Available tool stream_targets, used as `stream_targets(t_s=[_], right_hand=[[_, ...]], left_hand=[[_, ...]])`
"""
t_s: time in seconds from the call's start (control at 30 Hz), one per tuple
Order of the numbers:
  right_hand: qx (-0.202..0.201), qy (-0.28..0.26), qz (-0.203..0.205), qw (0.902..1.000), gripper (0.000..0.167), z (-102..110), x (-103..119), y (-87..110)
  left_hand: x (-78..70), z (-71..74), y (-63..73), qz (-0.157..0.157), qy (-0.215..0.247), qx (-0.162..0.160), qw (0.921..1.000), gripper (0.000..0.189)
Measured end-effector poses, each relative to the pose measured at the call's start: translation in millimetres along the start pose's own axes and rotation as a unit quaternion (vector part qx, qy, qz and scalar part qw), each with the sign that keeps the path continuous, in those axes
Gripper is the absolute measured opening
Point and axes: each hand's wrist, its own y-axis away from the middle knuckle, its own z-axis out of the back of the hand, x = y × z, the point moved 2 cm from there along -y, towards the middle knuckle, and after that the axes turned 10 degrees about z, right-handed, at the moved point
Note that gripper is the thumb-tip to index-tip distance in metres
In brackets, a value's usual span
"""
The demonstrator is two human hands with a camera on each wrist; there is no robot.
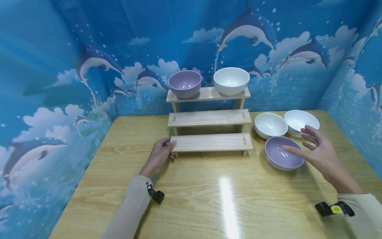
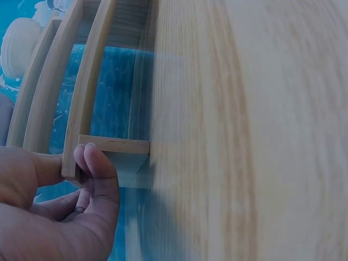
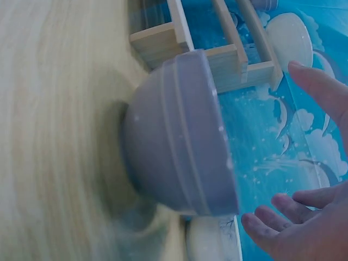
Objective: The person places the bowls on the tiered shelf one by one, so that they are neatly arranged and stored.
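A three-step wooden stand (image 1: 210, 142) stands against the backdrop. My left hand (image 1: 159, 154) pinches the left end of its lowest board; the left wrist view shows thumb and fingers (image 2: 100, 168) around that end. On the top step sit a purple bowl (image 1: 185, 84) and a white bowl (image 1: 231, 81). Over the right rim of another purple bowl (image 1: 282, 154) on the table hovers my right hand (image 1: 323, 152), its fingers spread. In the right wrist view that purple bowl (image 3: 176, 136) appears apart from the hand (image 3: 304, 217).
Two white bowls (image 1: 270, 125) (image 1: 300, 122) stand side by side behind the purple bowl, right of the stand. A blue dolphin-printed cloth (image 1: 191, 36) surrounds the wood-grain table (image 1: 191, 199) at the back and sides.
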Motion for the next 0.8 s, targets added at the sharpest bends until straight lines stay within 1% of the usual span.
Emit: stream_targets(t_s=[0.23,0.37,0.47,0.63,0.8], right_hand=[[-0.010,0.012,0.007,0.9999,0.093,-2,-14,5.2],[-0.005,0.012,0.006,0.9999,0.091,-4,-20,8.1],[0.003,0.005,0.001,1.0000,0.091,-7,-24,10.0],[0.015,-0.013,0.006,0.9998,0.094,-11,-28,13.3],[0.022,-0.011,0.015,0.9996,0.097,-15,-29,16.4]], left_hand=[[0.1,-0.4,-1.6,0.003,-0.001,-0.003,1.0000,0.059],[0.4,-0.1,-1.7,0.002,-0.001,-0.002,1.0000,0.059],[0.5,0.1,-1.9,0.001,-0.002,-0.002,1.0000,0.059],[0.4,0.4,-2.5,-0.003,-0.001,0.000,1.0000,0.059],[0.4,0.3,-2.7,-0.005,0.000,0.001,1.0000,0.059]])
